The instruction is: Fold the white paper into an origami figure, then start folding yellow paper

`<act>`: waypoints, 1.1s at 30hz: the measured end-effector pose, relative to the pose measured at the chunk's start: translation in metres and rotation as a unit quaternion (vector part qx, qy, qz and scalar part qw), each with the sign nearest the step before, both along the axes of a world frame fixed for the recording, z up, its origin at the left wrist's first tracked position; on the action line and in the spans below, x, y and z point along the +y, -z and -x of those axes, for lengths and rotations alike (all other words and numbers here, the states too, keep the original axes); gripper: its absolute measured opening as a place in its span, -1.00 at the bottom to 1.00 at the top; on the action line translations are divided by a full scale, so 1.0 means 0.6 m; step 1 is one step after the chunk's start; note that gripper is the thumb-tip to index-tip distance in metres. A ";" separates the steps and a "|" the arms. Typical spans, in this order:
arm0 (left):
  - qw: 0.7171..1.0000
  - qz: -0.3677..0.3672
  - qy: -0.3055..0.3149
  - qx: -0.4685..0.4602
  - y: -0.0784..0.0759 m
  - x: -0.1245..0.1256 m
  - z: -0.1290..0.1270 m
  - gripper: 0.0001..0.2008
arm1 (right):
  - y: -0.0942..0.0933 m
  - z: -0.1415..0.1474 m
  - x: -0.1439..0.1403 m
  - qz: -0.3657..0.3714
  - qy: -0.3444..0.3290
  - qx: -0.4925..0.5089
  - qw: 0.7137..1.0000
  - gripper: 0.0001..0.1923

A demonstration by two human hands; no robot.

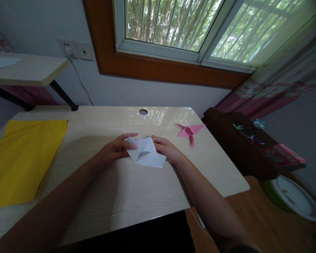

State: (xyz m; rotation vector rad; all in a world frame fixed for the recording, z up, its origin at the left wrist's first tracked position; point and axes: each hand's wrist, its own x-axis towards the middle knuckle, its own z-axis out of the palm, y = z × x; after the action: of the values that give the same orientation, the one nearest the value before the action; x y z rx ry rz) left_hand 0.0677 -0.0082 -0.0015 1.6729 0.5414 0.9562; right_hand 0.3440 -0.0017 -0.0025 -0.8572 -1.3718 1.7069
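Both hands hold a partly folded sheet of white paper (150, 156) just above the middle of the desk. My left hand (119, 147) grips its left corner, with the thumb and fingers closed around the edge. On the opposite side, my right hand (167, 148) pinches the upper right edge, and some of its fingers are hidden behind the sheet. Creases and a raised pocket-like fold show near the paper's middle. To the right lies a pink folded-paper figure (189, 131) with thin pointed arms.
A large creased yellow sheet (28, 158) covers the desk's left part. Behind it, a raised shelf (28, 68) stands on black legs. The desk (152, 193) has a cable hole (143, 111) near its back edge. A green-rimmed white bin (295, 196) sits on the floor at right.
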 end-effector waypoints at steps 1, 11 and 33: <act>1.000 -0.010 0.008 0.001 0.001 0.001 -0.001 -0.79 | -0.001 0.000 0.000 -0.008 -0.001 -0.003 1.000 -0.67; 0.979 -0.159 -0.101 0.072 0.001 0.007 0.000 -0.82 | 0.013 0.002 0.010 -0.014 0.074 -0.012 0.997 -0.71; 0.931 -0.273 -0.202 0.134 0.006 0.006 0.008 -0.73 | -0.004 0.004 0.000 -0.386 0.111 -0.181 0.898 -0.71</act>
State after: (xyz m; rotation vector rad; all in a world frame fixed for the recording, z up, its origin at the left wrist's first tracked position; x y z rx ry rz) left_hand 0.0629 -0.0043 -0.0054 2.2664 0.8875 1.2626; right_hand 0.3417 -0.0015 -0.0004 -0.8262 -1.9113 0.7172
